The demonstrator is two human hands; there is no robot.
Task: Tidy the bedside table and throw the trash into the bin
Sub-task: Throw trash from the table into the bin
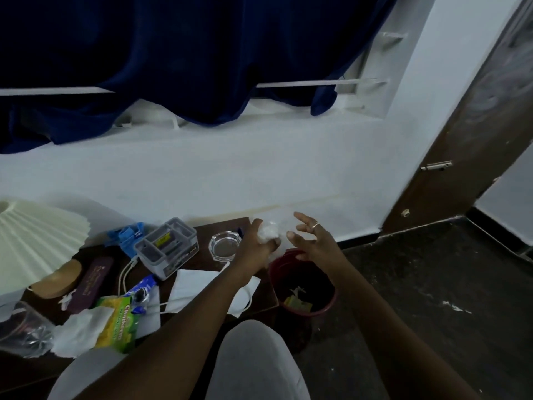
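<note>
My left hand grips a crumpled white tissue at the right end of the dark wooden bedside table, just above and left of the bin. Close beside it, my right hand hovers over the bin with fingers spread and nothing in it; a ring shows on one finger. The dark red bin stands on the floor against the table's right side, with some yellow and white scraps at its bottom.
On the table lie a glass ashtray, a grey organiser box, a white face mask, a green-yellow snack packet, crumpled tissue, a blue wrapper, a purple case, a pleated lamp and a clear plastic cup.
</note>
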